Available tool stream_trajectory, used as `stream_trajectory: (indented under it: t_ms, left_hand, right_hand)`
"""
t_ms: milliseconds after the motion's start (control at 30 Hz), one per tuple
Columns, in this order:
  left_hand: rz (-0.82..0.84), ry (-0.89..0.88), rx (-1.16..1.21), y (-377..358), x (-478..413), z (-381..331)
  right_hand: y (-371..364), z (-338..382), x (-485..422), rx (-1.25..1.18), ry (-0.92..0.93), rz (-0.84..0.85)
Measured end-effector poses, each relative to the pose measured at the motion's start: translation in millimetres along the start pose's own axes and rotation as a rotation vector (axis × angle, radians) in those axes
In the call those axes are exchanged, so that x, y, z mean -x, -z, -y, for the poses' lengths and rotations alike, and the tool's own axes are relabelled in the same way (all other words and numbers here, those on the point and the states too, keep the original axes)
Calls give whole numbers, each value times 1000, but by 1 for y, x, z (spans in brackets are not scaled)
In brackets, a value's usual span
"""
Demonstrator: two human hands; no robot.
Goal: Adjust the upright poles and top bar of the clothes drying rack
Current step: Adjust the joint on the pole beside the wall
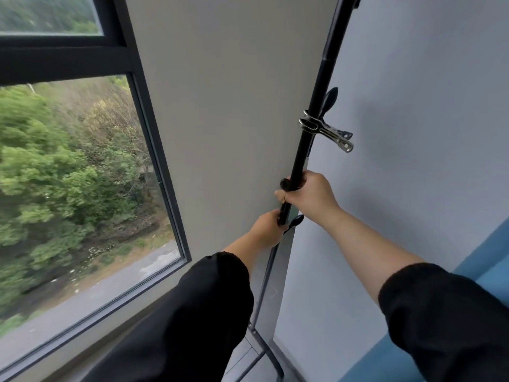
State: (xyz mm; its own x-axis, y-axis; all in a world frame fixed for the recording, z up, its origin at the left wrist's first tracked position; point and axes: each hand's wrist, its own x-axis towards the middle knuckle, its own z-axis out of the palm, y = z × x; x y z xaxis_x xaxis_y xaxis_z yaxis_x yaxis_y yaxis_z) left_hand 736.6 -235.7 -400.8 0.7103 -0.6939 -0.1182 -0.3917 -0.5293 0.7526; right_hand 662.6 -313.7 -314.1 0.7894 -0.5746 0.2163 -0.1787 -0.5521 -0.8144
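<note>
A black upright pole (316, 92) of the drying rack runs up along the wall corner, its lower grey section (264, 285) reaching a curved foot near the floor. My right hand (308, 194) is closed around the black pole, beside a small black knob. My left hand (268, 227) grips the pole just below, at the joint where another black knob (296, 220) sticks out. A metal clamp clip (326, 130) is fastened on the pole above my hands. The top bar is out of view.
A large window (82, 175) with a dark frame fills the left side, trees outside. Grey walls meet at the corner behind the pole. A blue painted band (493, 260) runs along the right wall low down.
</note>
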Motion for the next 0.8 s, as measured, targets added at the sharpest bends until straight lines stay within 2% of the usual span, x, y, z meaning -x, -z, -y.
stream_trajectory:
  t_ms: [500,800]
  left_hand:
    - [-149,41,-33,43,-55,41]
    - [-185,57,-78,74,-67,44]
  right_hand:
    - [-57,11,-82,25,125,25]
    - [-78,26,-110,48,169,21]
